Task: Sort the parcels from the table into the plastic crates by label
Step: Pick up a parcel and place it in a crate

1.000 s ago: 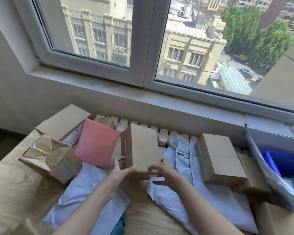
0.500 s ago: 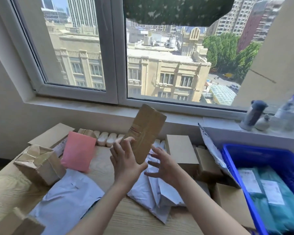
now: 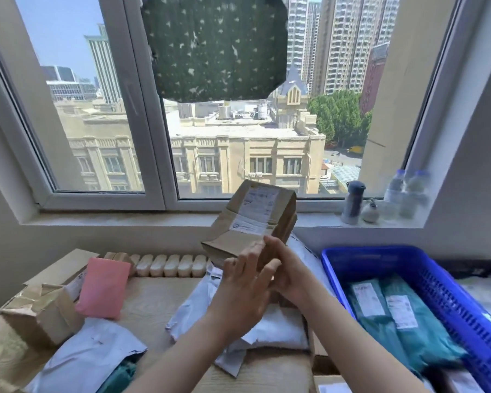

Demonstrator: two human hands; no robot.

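Note:
A brown cardboard parcel (image 3: 240, 236) with a white label (image 3: 257, 207) facing me is raised and tilted above the table. My right hand (image 3: 288, 275) grips its lower right end, thumb on the front. My left hand (image 3: 243, 282) lies in front of it with straight fingers touching the parcel's lower edge. To the right stands a blue plastic crate (image 3: 380, 258) holding teal labelled mailers (image 3: 394, 310). On the wooden table lie a pink mailer (image 3: 102, 290), a taped brown box (image 3: 40, 314) and white poly mailers (image 3: 88, 358).
Flat cardboard boxes (image 3: 65, 268) lean at the table's back left before a radiator (image 3: 170, 265). More white mailers (image 3: 270, 331) lie under my forearms. Bottles (image 3: 352, 202) stand on the windowsill at right. Another box (image 3: 332, 385) shows at the bottom edge.
The parcel was lifted off the table and turned so its label faces me. It moved right, toward the blue crate. My left hand loosened from a grip to straight fingers.

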